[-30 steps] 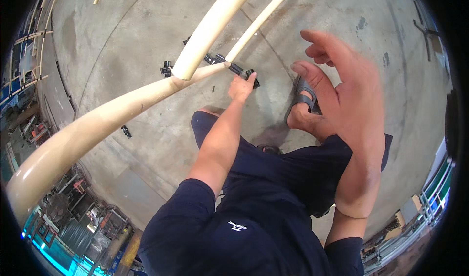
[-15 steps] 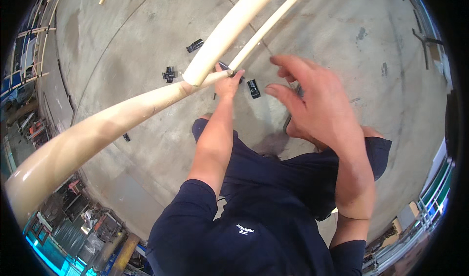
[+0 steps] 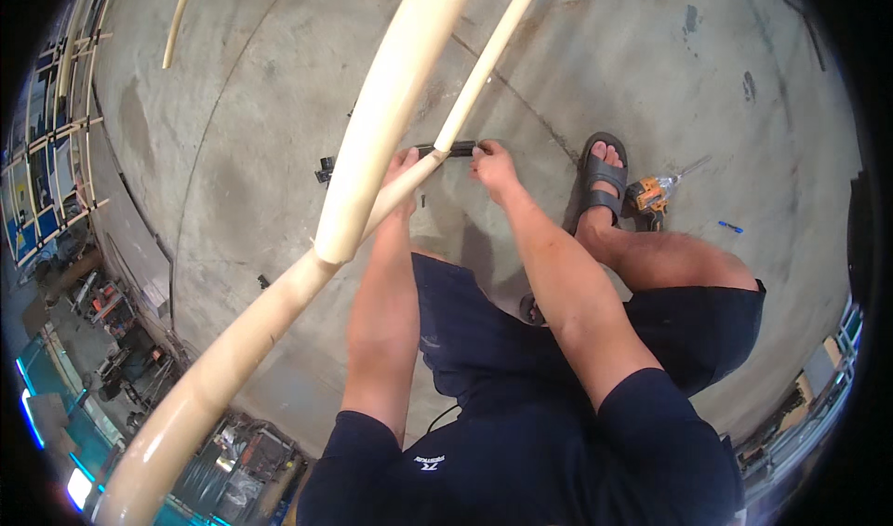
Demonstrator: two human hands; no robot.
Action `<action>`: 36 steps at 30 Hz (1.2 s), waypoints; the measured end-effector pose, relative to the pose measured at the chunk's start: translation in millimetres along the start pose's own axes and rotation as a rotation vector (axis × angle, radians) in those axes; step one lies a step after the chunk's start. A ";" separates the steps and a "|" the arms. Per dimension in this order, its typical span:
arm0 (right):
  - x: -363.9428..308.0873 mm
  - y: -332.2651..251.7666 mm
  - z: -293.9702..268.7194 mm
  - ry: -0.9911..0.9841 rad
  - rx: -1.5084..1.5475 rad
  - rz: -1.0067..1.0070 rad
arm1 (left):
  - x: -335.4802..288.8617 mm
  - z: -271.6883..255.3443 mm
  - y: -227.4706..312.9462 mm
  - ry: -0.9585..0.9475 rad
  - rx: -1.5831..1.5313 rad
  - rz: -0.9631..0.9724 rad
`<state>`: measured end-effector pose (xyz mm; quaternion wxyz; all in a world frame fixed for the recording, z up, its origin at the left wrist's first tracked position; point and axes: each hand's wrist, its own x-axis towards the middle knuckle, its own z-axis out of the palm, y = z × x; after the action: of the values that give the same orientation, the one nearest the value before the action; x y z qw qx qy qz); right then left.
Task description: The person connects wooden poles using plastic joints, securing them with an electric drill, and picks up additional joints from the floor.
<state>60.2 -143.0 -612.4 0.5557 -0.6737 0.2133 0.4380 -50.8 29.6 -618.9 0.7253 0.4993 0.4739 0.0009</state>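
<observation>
A black pipe connector (image 3: pixel 460 149) lies across the lower end of a thin cream pipe (image 3: pixel 490 61). My right hand (image 3: pixel 495 170) pinches the connector's right end between thumb and fingers. At its left end, the fingertips of my left hand (image 3: pixel 402 168) close on it. Part of that hand is hidden behind the cream pipes. In front of it all, a thick cream pipe (image 3: pixel 395 107) runs down to meet another pipe (image 3: pixel 223 368) that slants to the lower left.
On the concrete floor an orange cordless drill (image 3: pixel 648 196) lies beside my sandalled foot (image 3: pixel 603 177), with a blue pen (image 3: pixel 730 226) farther right. Another black connector (image 3: pixel 325 169) and a small bolt (image 3: pixel 423 200) are near my left hand. Pipe racks (image 3: pixel 60 145) stand at the left.
My right hand has come down and left from the air to the connector, which now lies level between both hands. My view has shifted, bringing the drill and pen into sight.
</observation>
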 end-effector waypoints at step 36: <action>-4.9 -64.5 -14.0 -0.492 -0.560 -0.133 | -0.7 1.3 -36.8 0.127 0.411 0.285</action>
<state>112.5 -138.3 -572.2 0.4118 -0.6866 -0.0986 0.5910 -67.6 9.8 -645.0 0.5702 0.6967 0.4336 0.0382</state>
